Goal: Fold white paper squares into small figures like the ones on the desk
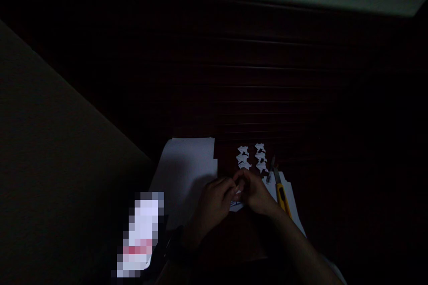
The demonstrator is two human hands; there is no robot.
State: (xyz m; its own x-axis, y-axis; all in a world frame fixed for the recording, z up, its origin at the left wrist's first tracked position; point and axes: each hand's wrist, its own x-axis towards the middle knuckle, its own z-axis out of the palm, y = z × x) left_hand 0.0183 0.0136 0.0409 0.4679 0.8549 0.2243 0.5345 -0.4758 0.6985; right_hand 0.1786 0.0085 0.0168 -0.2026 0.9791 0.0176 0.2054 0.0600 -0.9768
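Observation:
My left hand (pixel 216 199) and my right hand (pixel 257 192) meet over a dark tabletop, fingers curled and pinched together. Between the fingertips shows a bit of small folded white paper (pixel 238 190); its shape is mostly covered. Just below the hands lies another white paper piece (pixel 236 207) with dark marks. Beyond them, several small folded paper figures (pixel 243 159) stand in two columns, pointed and star-like in outline. To the right of my right hand rests a yellow utility knife (pixel 283 198) on white paper (pixel 293 205).
A stack of white sheets (pixel 187 160) lies left of my hands. At lower left, a bright pixelated, phone-like object (pixel 142 227) glows. A thin dark tool (pixel 272 167) is beside the knife. Dark slatted panelling (pixel 261 75) rises behind; the room is dim.

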